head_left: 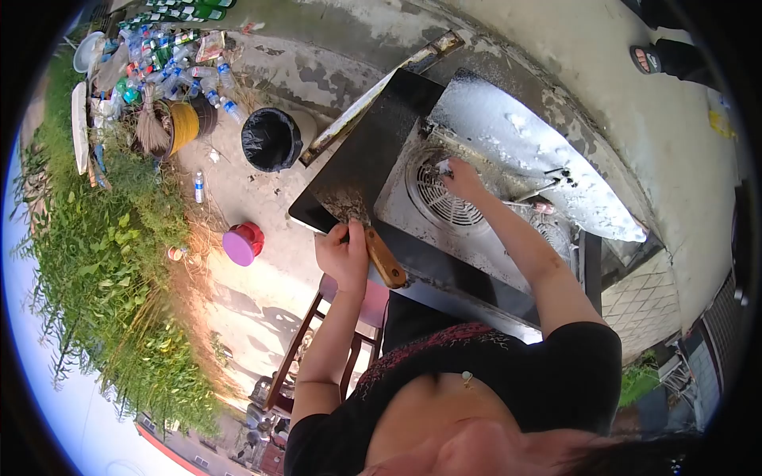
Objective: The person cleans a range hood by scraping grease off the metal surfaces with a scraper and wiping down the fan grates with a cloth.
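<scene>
My left hand (pixel 343 255) is closed around a wooden-handled scraper (pixel 384 258), gripping it where the handle meets the blade. The broad blade is crusted with brown grime and lies over the black panel of a range hood (pixel 398 107). My right hand (pixel 464 181) reaches across to the round fan grille (pixel 444 194), fingers bent together at its upper edge. A small whitish piece (pixel 443 166) shows at those fingertips, too small to name. Greasy dirt covers the light metal around the grille. Right of it stands a bent, silvery, soiled sheet (pixel 516 131).
Beyond the hood stands a bin lined with a black bag (pixel 271 141). A red stool with a purple top (pixel 243 243) is at left. Plastic bottles (pixel 178 75) are heaped at upper left. A person's sandalled foot (pixel 644 59) is at upper right. A wooden chair (pixel 349 349) is beside me.
</scene>
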Action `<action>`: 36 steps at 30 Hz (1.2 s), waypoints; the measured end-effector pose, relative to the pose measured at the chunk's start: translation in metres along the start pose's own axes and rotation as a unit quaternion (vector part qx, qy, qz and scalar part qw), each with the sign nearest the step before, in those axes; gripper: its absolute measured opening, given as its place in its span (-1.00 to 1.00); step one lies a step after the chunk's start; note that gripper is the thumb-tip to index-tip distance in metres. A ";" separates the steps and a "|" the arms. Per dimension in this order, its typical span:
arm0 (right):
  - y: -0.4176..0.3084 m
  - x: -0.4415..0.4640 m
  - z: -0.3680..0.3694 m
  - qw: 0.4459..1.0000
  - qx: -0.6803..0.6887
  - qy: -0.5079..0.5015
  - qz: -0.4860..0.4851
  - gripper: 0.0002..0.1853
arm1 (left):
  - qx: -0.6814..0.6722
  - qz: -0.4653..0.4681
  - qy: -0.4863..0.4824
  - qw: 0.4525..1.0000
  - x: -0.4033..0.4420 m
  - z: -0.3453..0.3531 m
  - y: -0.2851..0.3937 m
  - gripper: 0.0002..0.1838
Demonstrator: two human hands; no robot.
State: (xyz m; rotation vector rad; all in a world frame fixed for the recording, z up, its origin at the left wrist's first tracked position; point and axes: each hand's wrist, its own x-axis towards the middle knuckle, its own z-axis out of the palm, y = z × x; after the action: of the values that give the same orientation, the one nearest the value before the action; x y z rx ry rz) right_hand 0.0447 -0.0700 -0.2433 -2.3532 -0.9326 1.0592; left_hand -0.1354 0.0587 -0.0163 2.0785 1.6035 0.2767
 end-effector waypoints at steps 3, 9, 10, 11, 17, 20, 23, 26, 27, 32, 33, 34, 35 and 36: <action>0.020 0.014 0.014 0.992 -0.050 0.032 0.112 -0.72 | 0.009 0.002 0.009 1.000 -0.006 0.001 -0.004 -0.70; -0.053 -0.015 0.015 0.998 -0.012 0.052 -0.043 -0.77 | 0.007 0.002 0.005 1.000 -0.002 0.002 -0.002 -0.71; -0.045 -0.015 0.013 0.995 -0.005 0.064 -0.074 -0.78 | -0.004 -0.014 0.005 1.000 -0.003 0.001 0.001 -0.71; -0.032 -0.017 0.014 0.992 0.005 0.074 -0.105 -0.79 | -0.010 0.000 0.018 1.000 -0.003 0.003 -0.001 -0.71; 0.049 -0.013 0.005 0.993 -0.046 0.035 0.099 -0.86 | 0.001 0.035 0.026 0.999 -0.001 0.005 -0.006 -0.70; 0.005 0.015 0.012 0.996 0.043 0.079 -0.013 -0.80 | -0.007 0.017 0.026 0.999 -0.004 0.003 -0.004 -0.70; -0.004 0.011 0.018 0.992 0.056 0.072 -0.086 -0.78 | -0.004 0.020 0.016 1.000 0.001 0.004 -0.006 -0.69; 0.002 -0.044 -0.002 0.988 0.070 -0.028 -0.138 -0.78 | -0.002 0.024 0.014 1.000 -0.002 0.007 -0.014 -0.68; 0.006 -0.053 -0.016 0.982 0.078 -0.070 -0.161 -0.79 | -0.005 0.021 0.010 1.000 -0.001 0.007 -0.013 -0.68; 0.009 -0.007 -0.025 0.983 0.069 -0.097 -0.141 -0.80 | -0.004 0.028 0.039 0.999 -0.001 0.005 -0.007 -0.72; 0.002 0.007 -0.014 0.984 0.079 -0.051 -0.152 -0.78 | 0.000 0.025 0.035 0.999 -0.002 0.006 -0.010 -0.72; -0.006 0.007 -0.003 0.988 0.065 -0.026 -0.140 -0.78 | 0.005 0.021 0.030 0.999 -0.002 0.006 -0.011 -0.73; -0.015 0.004 0.010 0.991 0.052 0.000 -0.126 -0.77 | 0.017 0.013 0.030 0.999 -0.003 0.006 -0.010 -0.73; -0.020 -0.004 0.017 0.993 0.038 0.026 -0.111 -0.76 | 0.029 0.007 0.028 0.999 -0.003 0.005 -0.008 -0.73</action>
State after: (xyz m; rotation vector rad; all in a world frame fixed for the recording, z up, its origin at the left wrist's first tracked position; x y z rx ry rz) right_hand 0.0215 -0.0574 -0.2406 -2.1455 -1.0851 0.9251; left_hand -0.1409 0.0560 -0.0246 2.1437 1.6499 0.2986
